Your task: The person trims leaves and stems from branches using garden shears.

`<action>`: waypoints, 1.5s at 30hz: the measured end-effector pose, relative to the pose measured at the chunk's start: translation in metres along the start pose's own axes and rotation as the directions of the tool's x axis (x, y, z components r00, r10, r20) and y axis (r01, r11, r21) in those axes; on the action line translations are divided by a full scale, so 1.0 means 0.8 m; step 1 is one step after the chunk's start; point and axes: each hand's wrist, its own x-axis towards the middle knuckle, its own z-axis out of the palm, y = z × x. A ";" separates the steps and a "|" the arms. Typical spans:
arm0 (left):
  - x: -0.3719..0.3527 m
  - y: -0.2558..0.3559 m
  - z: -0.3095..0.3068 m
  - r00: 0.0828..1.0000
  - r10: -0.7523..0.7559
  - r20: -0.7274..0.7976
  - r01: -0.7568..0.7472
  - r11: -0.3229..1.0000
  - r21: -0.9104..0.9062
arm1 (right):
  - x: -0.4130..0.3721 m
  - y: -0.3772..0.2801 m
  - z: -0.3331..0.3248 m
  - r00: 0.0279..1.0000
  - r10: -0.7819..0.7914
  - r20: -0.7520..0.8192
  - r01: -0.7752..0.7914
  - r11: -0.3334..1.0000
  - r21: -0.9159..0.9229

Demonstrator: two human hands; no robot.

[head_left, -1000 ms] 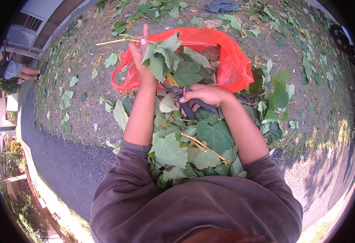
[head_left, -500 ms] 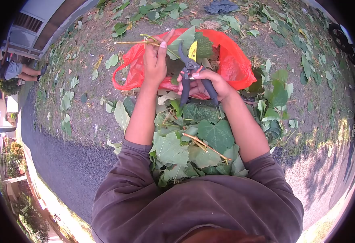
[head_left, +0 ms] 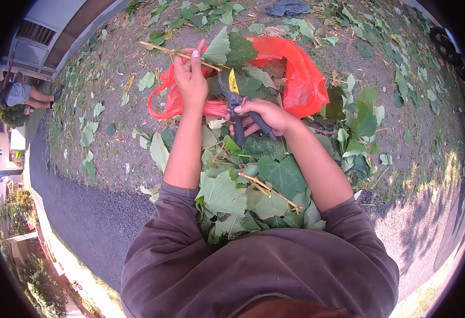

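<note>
Since the earlier frame, the pruners [head_left: 235, 100] have dropped toward the body and to the left, and the stem [head_left: 169, 51], nearly level then, now slants down toward the blades. The left hand [head_left: 191, 79] pinches this stem between thumb and fingers; the right hand [head_left: 267, 116] is wrapped around the pruners' handles. The pruners are over the near edge of the red bag [head_left: 304, 79], their dark curved blade and yellow blade spread apart, the stem's lower end close to the tip. The stem is thin and yellowish brown, with broad green leaves [head_left: 217, 49] beside the fingers. Nearer the body lies a leaf pile [head_left: 224, 193] topped by a forked twig [head_left: 269, 191]. Scattered leaves cover the ground [head_left: 121, 106] beyond; another person [head_left: 20, 93] is at far left.
</note>
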 end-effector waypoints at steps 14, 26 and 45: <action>-0.020 0.017 0.013 0.930 -0.187 0.318 0.133 0.974 0.183 | 0.011 0.005 -0.004 0.976 -0.054 -0.211 0.076 0.992 0.099; -0.011 -0.017 -0.008 0.916 -0.394 0.075 0.396 0.918 -0.007 | 0.018 0.011 -0.010 0.961 -0.061 -0.271 0.076 0.996 0.046; 0.006 -0.013 -0.031 0.726 -0.665 0.172 0.563 0.433 -0.704 | 0.006 0.006 -0.005 0.993 -0.115 0.007 0.115 0.990 -0.080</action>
